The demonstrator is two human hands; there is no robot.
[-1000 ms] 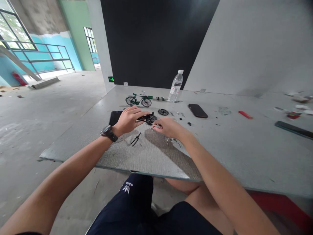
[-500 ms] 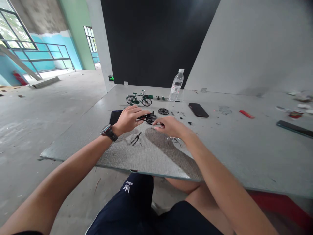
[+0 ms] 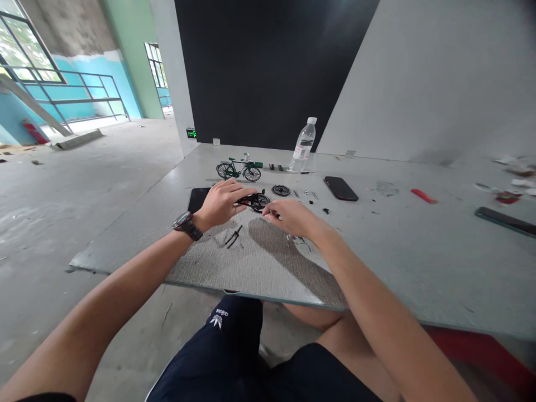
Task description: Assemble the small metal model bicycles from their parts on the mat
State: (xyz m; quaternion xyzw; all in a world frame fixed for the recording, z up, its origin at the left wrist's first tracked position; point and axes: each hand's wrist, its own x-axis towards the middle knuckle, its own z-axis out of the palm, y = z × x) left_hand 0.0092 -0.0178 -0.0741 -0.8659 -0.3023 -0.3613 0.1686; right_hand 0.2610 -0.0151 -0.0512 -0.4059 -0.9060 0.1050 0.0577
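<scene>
My left hand [image 3: 224, 200] is closed on a black model bicycle frame [image 3: 260, 201] with a spoked wheel at its right end; its palm and fingers cover the rest of the frame. Against the near right side of that wheel, my right hand [image 3: 293, 216] has its thumb and fingertips pinched together. Whatever they grip is too small to make out. A loose black fork [image 3: 233, 237] lies on the table nearer to me. Beyond my right hand a second spoked wheel [image 3: 281, 190] lies flat. Thin wire-like parts [image 3: 299, 242] sit below my right wrist.
A green model bicycle [image 3: 238, 168] stands behind my hands, with a water bottle [image 3: 304, 146] to its right. Small parts [image 3: 310, 202] are scattered near a phone [image 3: 341, 188]. A dark flat device [image 3: 197, 199] lies by my left hand; a red object [image 3: 424, 196] is farther right.
My right fingertips shift very slightly at the wheel's edge. My left hand stays on the frame, and the view moves only a little.
</scene>
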